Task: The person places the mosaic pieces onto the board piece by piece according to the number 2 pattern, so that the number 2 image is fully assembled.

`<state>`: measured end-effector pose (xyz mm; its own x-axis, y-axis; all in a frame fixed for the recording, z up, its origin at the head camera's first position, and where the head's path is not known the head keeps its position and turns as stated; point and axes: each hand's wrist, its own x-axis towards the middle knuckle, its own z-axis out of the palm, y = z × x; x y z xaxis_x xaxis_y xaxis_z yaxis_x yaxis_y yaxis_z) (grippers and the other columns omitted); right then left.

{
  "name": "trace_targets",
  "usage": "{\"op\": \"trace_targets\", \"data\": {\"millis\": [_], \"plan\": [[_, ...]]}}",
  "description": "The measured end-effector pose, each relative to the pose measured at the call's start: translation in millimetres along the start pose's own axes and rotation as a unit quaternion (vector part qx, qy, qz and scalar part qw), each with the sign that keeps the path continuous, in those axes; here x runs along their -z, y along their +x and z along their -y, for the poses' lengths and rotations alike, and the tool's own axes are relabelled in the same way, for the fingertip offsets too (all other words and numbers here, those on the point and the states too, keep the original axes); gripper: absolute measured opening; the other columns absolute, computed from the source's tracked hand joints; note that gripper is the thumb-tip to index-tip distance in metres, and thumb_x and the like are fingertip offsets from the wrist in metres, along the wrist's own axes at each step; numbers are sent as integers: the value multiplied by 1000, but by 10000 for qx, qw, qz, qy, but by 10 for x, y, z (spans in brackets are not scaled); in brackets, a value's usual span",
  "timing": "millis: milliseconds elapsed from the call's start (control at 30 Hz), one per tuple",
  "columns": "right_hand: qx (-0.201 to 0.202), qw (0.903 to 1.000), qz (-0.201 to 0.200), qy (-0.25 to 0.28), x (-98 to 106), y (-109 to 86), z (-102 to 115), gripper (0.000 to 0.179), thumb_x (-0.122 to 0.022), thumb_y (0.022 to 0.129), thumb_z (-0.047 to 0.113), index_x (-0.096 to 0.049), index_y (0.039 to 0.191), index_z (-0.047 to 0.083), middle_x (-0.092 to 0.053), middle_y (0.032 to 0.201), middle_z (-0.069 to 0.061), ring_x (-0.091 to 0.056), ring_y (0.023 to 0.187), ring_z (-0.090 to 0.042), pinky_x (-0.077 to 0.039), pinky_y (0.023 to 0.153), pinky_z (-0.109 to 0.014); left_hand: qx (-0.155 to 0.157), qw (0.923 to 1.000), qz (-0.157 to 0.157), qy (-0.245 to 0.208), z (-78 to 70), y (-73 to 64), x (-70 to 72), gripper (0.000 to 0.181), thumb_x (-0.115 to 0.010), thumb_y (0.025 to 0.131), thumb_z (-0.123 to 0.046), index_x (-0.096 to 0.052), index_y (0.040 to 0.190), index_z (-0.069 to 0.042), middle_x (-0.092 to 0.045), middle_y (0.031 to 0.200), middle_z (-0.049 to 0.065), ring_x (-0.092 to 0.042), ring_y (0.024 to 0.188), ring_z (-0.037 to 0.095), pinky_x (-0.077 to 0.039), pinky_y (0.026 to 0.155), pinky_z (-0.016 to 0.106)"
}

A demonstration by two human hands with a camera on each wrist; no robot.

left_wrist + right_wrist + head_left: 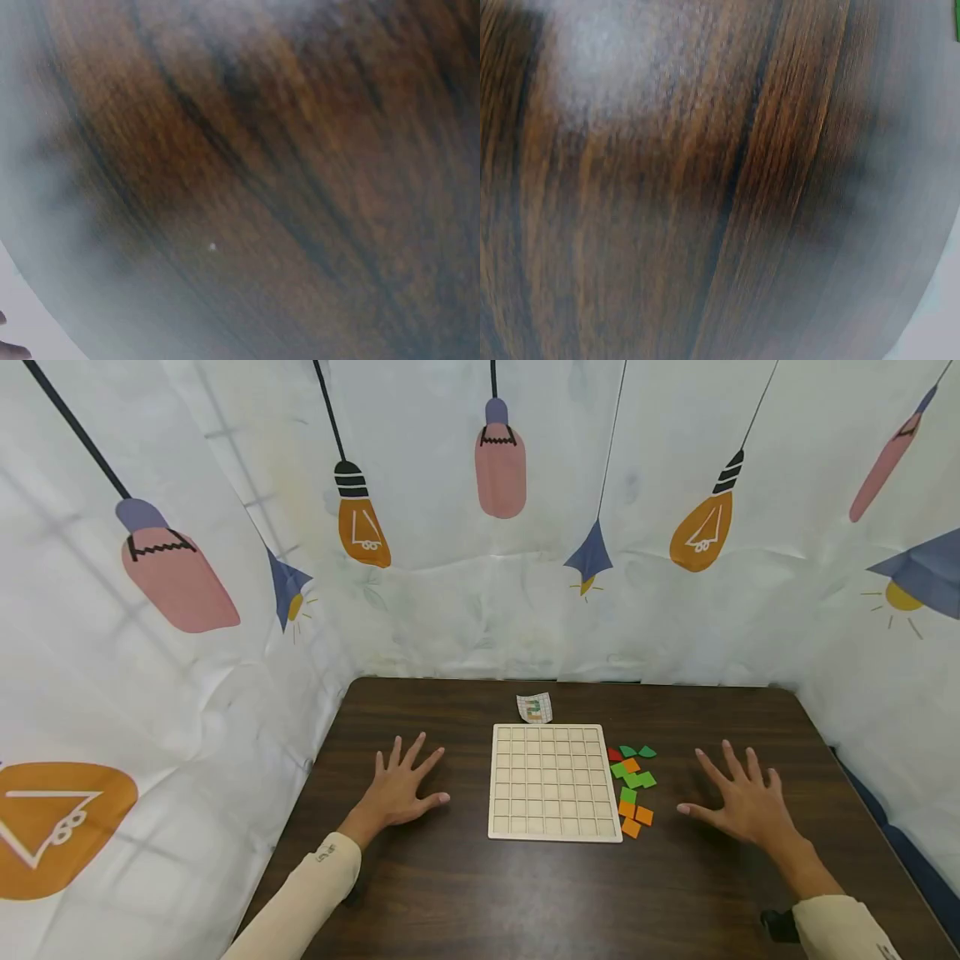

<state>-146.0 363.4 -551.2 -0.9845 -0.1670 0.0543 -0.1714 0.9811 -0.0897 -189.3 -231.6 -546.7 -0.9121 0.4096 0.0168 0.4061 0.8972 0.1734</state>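
Observation:
Fingers spread, my left hand (397, 789) is over the table left of a pale wooden grid board (555, 783) and holds nothing. On the far right, my right hand (746, 797) is likewise spread and holds nothing. Between the board and that hand lies a loose group of small flat pieces: green pieces (639, 780), orange squares (643, 816) and a red piece (614, 754). The board's raised lines form rows of square cells. In the left wrist view only a bit of fingertips (11, 350) shows at the lower left corner; the right wrist view shows mostly table.
A small printed paper (535, 707) with a coloured grid pattern lies just behind the board. The dark wooden table (450, 893) reaches back to a white curtain (465, 610) printed with hanging lamps. A dark blue thing (907, 852) shows beyond the table's right edge.

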Motion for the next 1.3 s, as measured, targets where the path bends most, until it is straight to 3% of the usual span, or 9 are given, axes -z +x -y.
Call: {"op": "trace_targets", "data": {"millis": [233, 533, 733, 933, 1100, 1300], "plan": [[109, 9997, -99, 194, -34, 22, 70, 101, -63, 84, 71, -21, 161, 20, -28, 157, -31, -31, 135, -58, -31, 96, -77, -251, 9995, -3, 209, -46, -7, -40, 77, -56, 91, -67, -45, 151, -20, -40, 154, 18, -41, 137, 44, -33, 106, 68], [34, 9968, -227, 760, -55, 150, 204, 86, -62, 90, 64, -42, 150, 5, -43, 146, -30, -43, 127, -54, -42, 89, -73, -592, 9977, 2, -333, -247, 7, -22, 54, -63, 95, -51, -60, 135, -14, -60, 124, 9, -58, 114, 31, -44, 96, 54], [-29, 9954, 56, 953, -3, 272, 271, 81, -56, 94, 63, -44, 147, 3, -47, 143, -29, -47, 125, -51, -46, 85, -69, -828, 9941, 45, -699, -419, 54, -66, 41, -65, 96, -44, -66, 125, -15, -62, 116, 3, -60, 108, 24, -46, 94, 51], [-86, 9934, 156, 1135, 33, 399, 321, 72, -58, 97, 54, -48, 145, 1, -50, 141, -31, -50, 123, -52, -44, 86, -71, -921, 9897, 386, -1028, -596, 83, -119, 36, -65, 96, -43, -66, 121, -17, -63, 114, 2, -60, 107, 21, -46, 95, 49], [-108, 9928, 225, 1167, 5, 502, 357, 62, -61, 98, 44, -51, 142, 2, -52, 141, -30, -52, 124, -51, -44, 90, -70, -904, 9890, 654, -972, -702, 93, -193, 36, -65, 95, -45, -66, 121, -20, -63, 114, -2, -58, 105, 16, -46, 94, 45], [32, 9920, 148, 1255, -27, 584, 391, 50, -65, 97, 33, -57, 135, 0, -58, 134, -28, -57, 119, -47, -46, 92, -65, -1111, 9875, 682, -889, -759, 116, -220, 37, -67, 93, -44, -66, 121, -20, -62, 110, -4, -56, 102, 14, -47, 93, 44]]}}
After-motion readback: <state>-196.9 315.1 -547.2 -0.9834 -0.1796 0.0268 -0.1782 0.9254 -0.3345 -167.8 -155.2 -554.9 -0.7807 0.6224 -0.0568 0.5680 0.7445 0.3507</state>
